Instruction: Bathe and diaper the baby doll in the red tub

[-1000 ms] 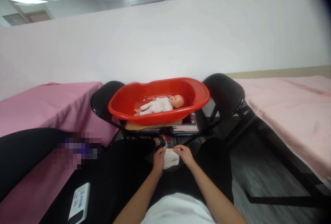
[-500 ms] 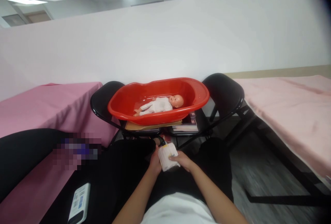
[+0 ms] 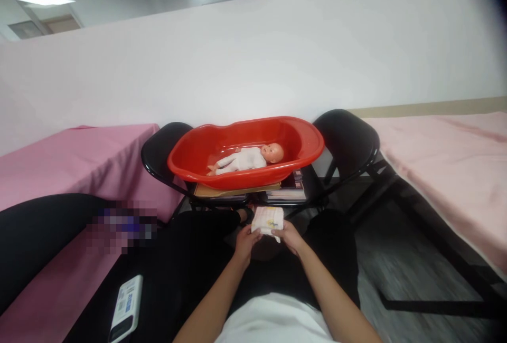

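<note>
"Since I'm working from far off and relying on you, where are the hands now?"

"I'm seeing both near the middle of the head view, above the lap. The left hand [image 3: 244, 240] is pinching the near left corner of what is looking like a folded diaper [image 3: 266, 217], white with a small yellow print. The right hand [image 3: 291, 236] is gripping the near right corner, so both are clamping the same bundle, with a small gap between them."

"Is it resting on anything?"

"It isn't appearing to; the hands are holding it up in front of a red tub [image 3: 245, 178], outside the rim. Inside, a baby doll [image 3: 250, 158] in white clothing is lying on its back, with its head toward the right of the view. Under the tub, books [image 3: 285, 194] and a brown envelope [image 3: 233, 190] are sitting on black chairs [image 3: 348, 145]."

"Which step am I handling?"

"I'm judging it as handling the bundle while it is staying folded. A loose edge is hanging beside the right hand. Any unfolding is calling, I'm guessing, for one hand steadying the bundle and the other peeling that edge gently. I'm not able to tell how the underside is folding."
</note>
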A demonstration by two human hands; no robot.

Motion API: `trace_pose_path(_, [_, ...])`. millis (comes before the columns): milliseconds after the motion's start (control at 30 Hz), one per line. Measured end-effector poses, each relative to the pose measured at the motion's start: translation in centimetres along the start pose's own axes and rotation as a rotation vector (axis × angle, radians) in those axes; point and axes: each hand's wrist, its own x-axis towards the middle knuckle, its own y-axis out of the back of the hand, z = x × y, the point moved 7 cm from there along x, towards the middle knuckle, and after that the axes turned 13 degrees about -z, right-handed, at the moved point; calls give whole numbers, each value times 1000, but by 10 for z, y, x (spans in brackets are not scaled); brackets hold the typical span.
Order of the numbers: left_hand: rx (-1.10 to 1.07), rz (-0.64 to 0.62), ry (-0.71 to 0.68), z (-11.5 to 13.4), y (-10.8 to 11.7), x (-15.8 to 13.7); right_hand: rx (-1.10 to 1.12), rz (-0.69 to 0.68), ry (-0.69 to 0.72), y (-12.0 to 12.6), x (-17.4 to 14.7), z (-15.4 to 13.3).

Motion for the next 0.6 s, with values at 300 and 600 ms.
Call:
trace_pose_path(300, [0,-204,34,41,-38,-26,87,-123,-5,-31,-3,-57])
trace_pose_path(600, [61,-312,-205,183,-92,-14,-196,-105,91,-33,12,-229])
